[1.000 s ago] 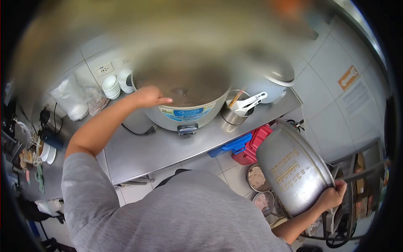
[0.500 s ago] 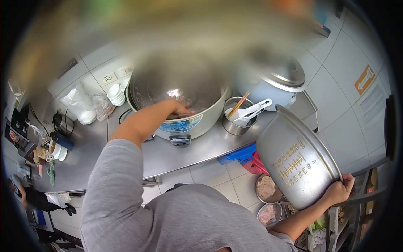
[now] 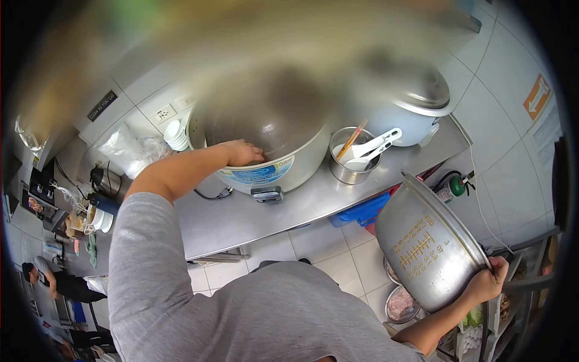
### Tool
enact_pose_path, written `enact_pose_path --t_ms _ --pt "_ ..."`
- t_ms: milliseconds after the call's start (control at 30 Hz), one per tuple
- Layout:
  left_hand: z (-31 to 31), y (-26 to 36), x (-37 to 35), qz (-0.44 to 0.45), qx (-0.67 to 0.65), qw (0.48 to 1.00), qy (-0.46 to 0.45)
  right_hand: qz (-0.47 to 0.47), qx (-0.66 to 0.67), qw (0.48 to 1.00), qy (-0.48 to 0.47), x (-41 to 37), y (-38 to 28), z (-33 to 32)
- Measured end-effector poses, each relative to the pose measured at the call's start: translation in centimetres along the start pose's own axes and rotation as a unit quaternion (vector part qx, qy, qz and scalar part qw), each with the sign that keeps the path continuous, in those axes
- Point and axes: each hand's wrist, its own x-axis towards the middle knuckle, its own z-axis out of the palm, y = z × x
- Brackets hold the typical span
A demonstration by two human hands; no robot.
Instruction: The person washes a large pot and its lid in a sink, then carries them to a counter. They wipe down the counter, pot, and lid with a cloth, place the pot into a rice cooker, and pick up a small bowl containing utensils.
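Observation:
My left hand (image 3: 244,152) reaches over the near rim of a large rice cooker (image 3: 301,172) with a blue label. Its fingers are extended downward against the dark inside wall, and the fingertips are partly hidden. Nothing shows in that hand. On the other side, my right hand (image 3: 487,280) grips the rim of a metal rice cooker inner pot (image 3: 422,247). The pot is tilted on its side beyond the counter edge, its outside with yellow measuring marks facing me.
A metal container (image 3: 351,174) with white scoops stands beside the cooker. A second, lidded rice cooker (image 3: 410,123) is behind it. Plastic bags (image 3: 132,151) and white cups (image 3: 177,134) sit left. Below are a bowl of raw meat (image 3: 401,303) and a fire extinguisher (image 3: 449,192). Another person (image 3: 66,280) is far left.
My left hand has shifted left along the cooker's rim, and its fingers are closer together. The inner pot stays in my right hand, slightly lower. The camera view has turned a little.

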Motion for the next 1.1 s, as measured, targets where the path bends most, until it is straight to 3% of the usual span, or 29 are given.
enact_pose_path --t_ms 33,100,133,167,367,433,467,500,567,633,700,733,767,833,867,900,933,967,1000,1033,1067,1100 --pt "-0.5 0.5 0.0 0.001 0.002 1.0 0.001 -0.005 -0.022 1.0 0.008 0.0 0.1 -0.2" --pt "-1.9 1.3 -0.2 0.118 0.069 0.99 0.015 -0.006 -0.025 1.0 0.014 0.1 0.6 -0.9" --pt "-2.0 1.0 -0.7 0.139 0.057 0.986 0.07 -0.011 -0.029 0.999 0.018 0.2 0.9 -1.3" --pt "-2.0 0.6 -1.5 0.142 0.061 0.986 0.069 -0.007 -0.031 0.999 0.022 0.2 1.0 -1.6" --pt "-5.0 -1.2 -8.5 0.079 0.063 0.989 0.105 -0.017 -0.039 0.999 0.014 -0.2 0.0 -2.1" --pt "-5.2 -0.6 -10.1 -0.09 -0.022 0.972 0.218 -0.018 -0.03 0.999 0.001 -0.5 -0.3 -1.9" --pt "-5.1 -0.5 -10.2 -0.082 -0.037 0.957 0.276 -0.034 -0.05 0.998 -0.011 -0.5 -0.2 -1.7" --pt "-5.5 -0.4 -10.3 -0.086 -0.033 0.956 0.277 -0.051 -0.071 0.996 -0.022 -0.4 -0.2 -1.6" --pt "-6.6 -0.3 -9.6 -0.192 -0.032 0.87 0.453 -0.044 -0.049 0.997 -0.034 -0.1 -0.4 -1.5" --pt "-11.8 1.0 -8.8 -0.326 -0.072 0.74 0.584 -0.045 -0.03 0.997 -0.05 0.3 -1.4 -1.5" --pt "-15.5 0.2 -10.6 -0.261 -0.056 0.667 0.696 -0.062 0.061 0.996 -0.014 0.9 -3.0 -1.8" --pt "-15.7 -0.7 -12.1 -0.239 -0.075 0.655 0.713 -0.104 0.083 0.991 0.007 1.5 -2.7 -2.2" --pt "-15.8 -1.5 -14.2 -0.214 -0.091 0.643 0.729 -0.087 0.104 0.99 0.038 1.9 -3.8 -2.9" --pt "-16.0 -0.1 -19.5 -0.231 -0.078 0.605 0.758 -0.137 0.186 0.97 0.072 3.4 -4.4 -4.3" --pt "-16.4 2.8 -21.7 -0.165 -0.09 0.542 0.819 -0.142 0.185 0.966 0.112 3.7 -5.7 -4.7" --pt "-14.5 2.9 -26.5 -0.231 -0.155 0.556 0.784 -0.147 0.185 0.96 0.152 4.2 -7.3 -4.8" --pt "-14.9 7.0 -28.1 -0.178 -0.157 0.479 0.845 -0.167 0.179 0.951 0.189 4.9 -8.4 -5.0" --pt "-13.5 8.6 -31.9 -0.223 -0.131 0.441 0.86 -0.251 0.145 0.932 0.216 6.3 -8.5 -5.3" --pt "-11.8 10.1 -36.6 -0.291 0.084 0.5 0.811 -0.327 0.114 0.914 0.211 7.9 -9.6 -6.0" --pt "-11.3 13.5 -39.7 -0.281 0.05 0.488 0.825 -0.399 0.084 0.889 0.208 9.3 -10.6 -6.1" --pt "-10.8 16.2 -42.8 -0.203 0.001 0.551 0.809 -0.42 0.239 0.847 0.222 11.7 -10.4 -4.1" --pt "-10.7 20.2 -44.4 -0.271 -0.092 0.488 0.825 -0.424 0.248 0.842 0.224 12.2 -11.6 -2.7"
